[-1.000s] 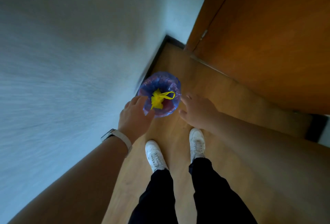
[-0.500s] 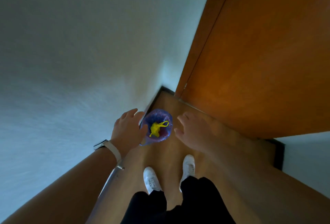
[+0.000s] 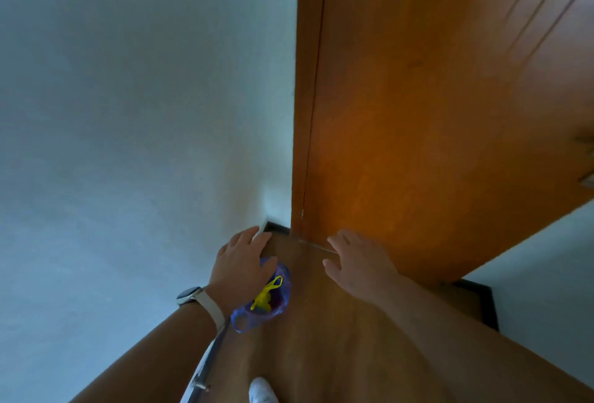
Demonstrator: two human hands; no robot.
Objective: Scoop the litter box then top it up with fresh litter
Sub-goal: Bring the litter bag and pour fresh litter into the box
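We are looking down into a corner where a white wall [image 3: 128, 113] is meeting an orange-brown wooden door [image 3: 418, 113], and we are holding both hands out in front of us above the wooden floor [image 3: 321, 338]. Our left hand [image 3: 239, 261], with a pale-strapped watch [image 3: 189, 295] on its wrist, is stretching forward with its fingers straight and slightly spread, gripping nothing. From here it is overlapping the far rim of the small blue bag-lined bin [image 3: 279, 306], though we cannot tell whether it is touching the bag. The bin is standing on the floor just beside the wall, to the right of that wrist, and a yellow drawstring tie [image 3: 266, 296] is lying bunched inside it. Our right hand [image 3: 356, 261] is hovering apart from the bin, near the foot of the door, with its fingers relaxed and parted and nothing in them. The toe of a white shoe [image 3: 262, 391] is showing at the bottom edge.
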